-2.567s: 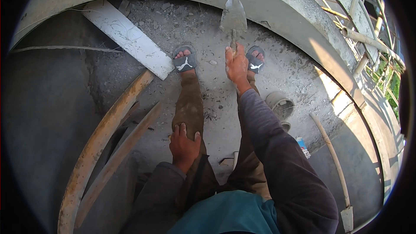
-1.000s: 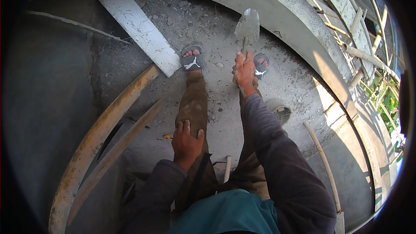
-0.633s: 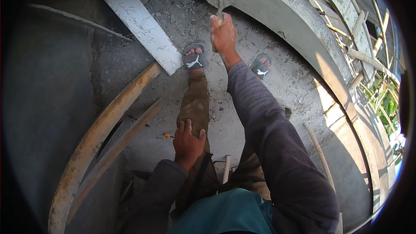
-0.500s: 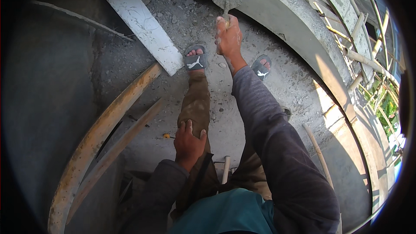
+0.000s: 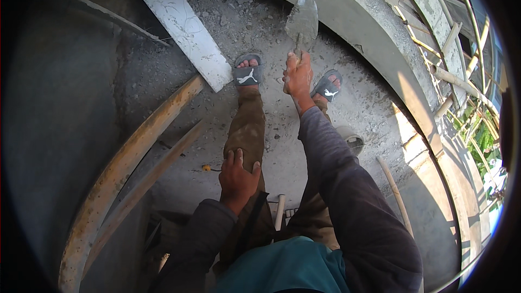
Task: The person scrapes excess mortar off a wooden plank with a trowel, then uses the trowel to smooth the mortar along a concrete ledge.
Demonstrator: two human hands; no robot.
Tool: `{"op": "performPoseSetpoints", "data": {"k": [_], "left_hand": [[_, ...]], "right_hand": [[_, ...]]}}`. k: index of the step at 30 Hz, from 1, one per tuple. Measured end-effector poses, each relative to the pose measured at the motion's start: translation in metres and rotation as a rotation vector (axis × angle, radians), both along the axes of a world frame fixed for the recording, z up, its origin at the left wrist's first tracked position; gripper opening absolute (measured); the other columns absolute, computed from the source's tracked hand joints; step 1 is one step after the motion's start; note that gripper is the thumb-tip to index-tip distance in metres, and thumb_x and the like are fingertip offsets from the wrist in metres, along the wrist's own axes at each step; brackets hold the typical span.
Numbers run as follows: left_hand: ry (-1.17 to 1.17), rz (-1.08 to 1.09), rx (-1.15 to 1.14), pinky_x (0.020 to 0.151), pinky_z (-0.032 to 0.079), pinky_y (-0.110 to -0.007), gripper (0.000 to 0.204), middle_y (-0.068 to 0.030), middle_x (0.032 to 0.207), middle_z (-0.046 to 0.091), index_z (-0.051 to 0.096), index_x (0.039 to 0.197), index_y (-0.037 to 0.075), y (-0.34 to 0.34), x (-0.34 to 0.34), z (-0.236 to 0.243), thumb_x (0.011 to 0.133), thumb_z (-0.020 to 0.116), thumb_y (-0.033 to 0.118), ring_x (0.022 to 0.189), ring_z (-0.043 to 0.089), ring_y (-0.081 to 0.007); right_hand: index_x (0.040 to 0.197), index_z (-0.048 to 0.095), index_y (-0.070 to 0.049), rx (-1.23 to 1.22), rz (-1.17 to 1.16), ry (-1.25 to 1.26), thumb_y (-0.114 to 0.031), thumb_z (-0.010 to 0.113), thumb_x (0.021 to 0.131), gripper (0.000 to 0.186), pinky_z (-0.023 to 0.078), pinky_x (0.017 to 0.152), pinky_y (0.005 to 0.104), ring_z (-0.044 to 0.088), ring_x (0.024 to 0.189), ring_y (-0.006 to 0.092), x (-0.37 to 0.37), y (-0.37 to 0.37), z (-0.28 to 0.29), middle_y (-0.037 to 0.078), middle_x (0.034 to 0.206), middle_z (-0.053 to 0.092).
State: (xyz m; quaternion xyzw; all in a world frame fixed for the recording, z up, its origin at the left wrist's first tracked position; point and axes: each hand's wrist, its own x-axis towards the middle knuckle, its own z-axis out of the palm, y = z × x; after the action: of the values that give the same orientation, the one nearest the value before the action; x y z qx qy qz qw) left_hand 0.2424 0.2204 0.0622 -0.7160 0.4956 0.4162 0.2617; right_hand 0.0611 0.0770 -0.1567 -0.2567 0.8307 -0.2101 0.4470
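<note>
My right hand (image 5: pixel 298 78) is closed round the handle of a trowel (image 5: pixel 302 20), and grey mortar smears the fingers. The trowel's pointed metal blade is coated with mortar and points away from me, just short of a low curved concrete ledge (image 5: pixel 347 19). Resting on my left knee is my left hand (image 5: pixel 239 180), its fingers spread over the brown trouser leg (image 5: pixel 247 125) and nothing in it.
A white board (image 5: pixel 182 30) lies aslant on the rubble-strewn floor, left of my sandalled feet. Two long wooden pieces, one a rusty-brown curved beam (image 5: pixel 127 165), run along the left. A bucket (image 5: pixel 351 140) stands beside my right leg. Bamboo poles (image 5: pixel 467 84) lean beyond the ledge.
My right hand has drawn the trowel back toward me and slightly right, off the ledge. More of the bucket shows now. The left hand stays on the knee.
</note>
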Motion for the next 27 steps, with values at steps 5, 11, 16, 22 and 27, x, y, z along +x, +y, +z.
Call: {"op": "performPoseSetpoints", "data": {"k": [5,11,16,22,27], "left_hand": [[-0.001,0.005,0.003,0.104,0.042,-0.049,0.068,-0.0238,0.141,0.048,0.051,0.137,0.003,0.000,0.001,0.002,0.083,0.069,0.041,0.126,0.049,-0.0399],[0.005,0.021,0.000,0.104,0.042,-0.048,0.068,-0.0239,0.140,0.049,0.052,0.137,0.004,0.001,0.006,0.001,0.083,0.069,0.042,0.127,0.049,-0.0394],[0.008,0.026,-0.010,0.103,0.043,-0.048,0.068,-0.0236,0.140,0.049,0.053,0.135,0.003,-0.002,0.004,0.001,0.082,0.069,0.042,0.127,0.049,-0.0392],[0.018,0.035,-0.017,0.104,0.042,-0.047,0.067,-0.0281,0.136,0.051,0.053,0.134,0.000,-0.004,0.005,0.003,0.083,0.071,0.039,0.125,0.050,-0.0420],[0.001,0.006,-0.020,0.103,0.043,-0.048,0.069,-0.0230,0.141,0.049,0.053,0.136,0.003,0.003,0.004,0.000,0.081,0.069,0.042,0.126,0.050,-0.0390]], "right_hand": [[0.125,0.052,0.000,-0.063,0.118,0.015,-0.040,0.056,0.096,0.049,0.047,0.084,0.0507,0.061,0.097,0.0506,0.017,-0.060,0.002,0.032,0.100,0.065],[0.124,0.052,0.000,-0.066,-0.107,-0.151,-0.035,0.058,0.097,0.044,0.050,0.055,0.0395,0.064,0.059,0.0252,0.002,-0.054,0.040,0.016,0.081,0.065],[0.124,0.050,0.000,-0.011,-0.281,-0.200,-0.031,0.057,0.097,0.041,0.044,0.043,0.0299,0.054,0.051,0.0125,-0.024,0.006,0.049,0.005,0.073,0.057],[0.124,0.050,-0.003,0.058,-0.252,-0.183,-0.031,0.056,0.097,0.040,0.046,0.045,0.0320,0.057,0.054,0.0155,-0.017,0.020,0.041,0.007,0.074,0.059],[0.126,0.052,-0.003,0.016,-0.043,-0.031,-0.037,0.056,0.097,0.045,0.052,0.066,0.0436,0.067,0.069,0.0349,-0.005,-0.008,0.005,0.021,0.085,0.067]]}}
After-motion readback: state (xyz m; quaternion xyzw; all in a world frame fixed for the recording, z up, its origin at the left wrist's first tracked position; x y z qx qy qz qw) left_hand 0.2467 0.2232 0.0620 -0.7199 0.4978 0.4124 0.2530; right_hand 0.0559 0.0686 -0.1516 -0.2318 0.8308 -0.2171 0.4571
